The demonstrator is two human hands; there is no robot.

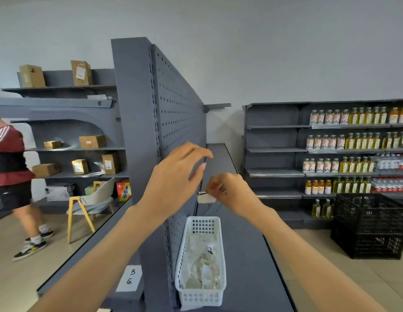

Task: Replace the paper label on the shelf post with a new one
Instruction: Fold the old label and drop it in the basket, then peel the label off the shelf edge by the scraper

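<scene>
Left hand [176,174] hovering open by the pegboard [180,118]; right hand [229,191] pinching a small paper [206,197] above the far shelf [245,255]; old label [131,278] sitting low on the near post [133,113]

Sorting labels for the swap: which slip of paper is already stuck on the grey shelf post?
The white paper label with handwritten marks, low on the post; the others lie loose in the white plastic basket.

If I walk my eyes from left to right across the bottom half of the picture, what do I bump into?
Person in red top → yellow-legged chair → paper label → white basket → black crates.
</scene>
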